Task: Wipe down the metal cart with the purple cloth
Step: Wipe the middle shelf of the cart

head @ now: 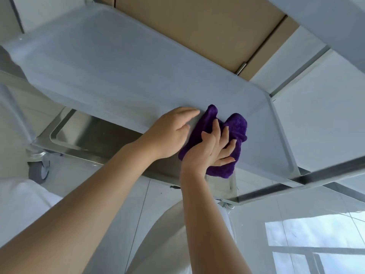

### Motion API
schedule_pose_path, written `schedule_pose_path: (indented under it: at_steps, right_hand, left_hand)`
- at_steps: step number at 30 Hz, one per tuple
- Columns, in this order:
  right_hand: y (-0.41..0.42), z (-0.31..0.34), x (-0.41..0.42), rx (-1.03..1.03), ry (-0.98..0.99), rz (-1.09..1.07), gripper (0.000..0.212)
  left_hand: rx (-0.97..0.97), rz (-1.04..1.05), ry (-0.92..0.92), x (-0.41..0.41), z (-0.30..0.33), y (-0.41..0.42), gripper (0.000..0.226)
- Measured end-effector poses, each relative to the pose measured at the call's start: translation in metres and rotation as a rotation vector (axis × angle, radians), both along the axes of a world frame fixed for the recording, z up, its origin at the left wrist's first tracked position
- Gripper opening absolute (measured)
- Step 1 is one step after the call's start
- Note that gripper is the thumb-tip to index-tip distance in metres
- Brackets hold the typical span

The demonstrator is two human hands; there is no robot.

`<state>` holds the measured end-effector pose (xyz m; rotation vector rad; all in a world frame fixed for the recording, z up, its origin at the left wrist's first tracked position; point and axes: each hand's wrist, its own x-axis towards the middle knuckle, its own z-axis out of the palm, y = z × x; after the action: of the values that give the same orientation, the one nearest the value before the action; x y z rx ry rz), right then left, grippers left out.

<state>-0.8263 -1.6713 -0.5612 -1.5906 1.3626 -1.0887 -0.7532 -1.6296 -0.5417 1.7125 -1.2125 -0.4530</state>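
From the head camera, the metal cart [122,62] fills the upper and middle of the frame. Its top shelf is a shallow tray with a raised rim, and its long axis runs from the upper left down to the right of centre. A lower shelf [94,135] of shinier steel shows beneath it at middle left, with a castor wheel [39,171] below that at the left edge.

The purple cloth [235,127] lies bunched on the top shelf, near the rim closest to the camera and toward the shelf's right end. Its crumpled mass stretches from upper right to lower left, two rounded lobes pointing up-frame and its lower corner overhanging the shelf edge.

The right hand [209,147] lies flat on the cloth with fingers spread and nearly straight, pressing it to the shelf rather than gripping it. The left hand [171,131] rests just left of the cloth, palm down over the near rim, fingers relaxed and extended toward the upper right, holding nothing; whether it touches the cloth cannot be told.

The floor [308,123] is pale glossy tile, with window light reflected at lower right. A brown panel [197,26] lies beyond the cart at top centre. White clothing [25,198] shows at lower left.
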Motion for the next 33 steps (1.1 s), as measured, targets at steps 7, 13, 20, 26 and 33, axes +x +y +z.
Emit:
schedule_pose_path:
  at_steps: [7,13,20,26,33]
  right_hand:
    - [-0.024,0.047,-0.054,0.374,-0.244,0.253,0.032]
    - [-0.043,0.049,-0.1,-0.018,0.079,0.163,0.032]
    - [-0.034,0.028,-0.092,-0.062,0.283,0.287,0.035]
    - [0.0,0.012,-0.049,-0.21,0.377,0.492,0.041]
    - [0.034,0.013,0.004,-0.321,0.461,0.699,0.039]
  left_hand:
    - [-0.103,0.102,-0.362,-0.032,0.003,-0.012,0.038]
    - [0.357,-0.044,-0.749,-0.08,-0.002,-0.056,0.076]
    - [0.214,0.085,-1.001,-0.059,-0.032,-0.04,0.071]
    - [0.116,0.191,-0.992,-0.009,-0.034,0.007,0.061]
    - [0.064,0.264,-0.931,0.05,-0.039,0.058,0.049]
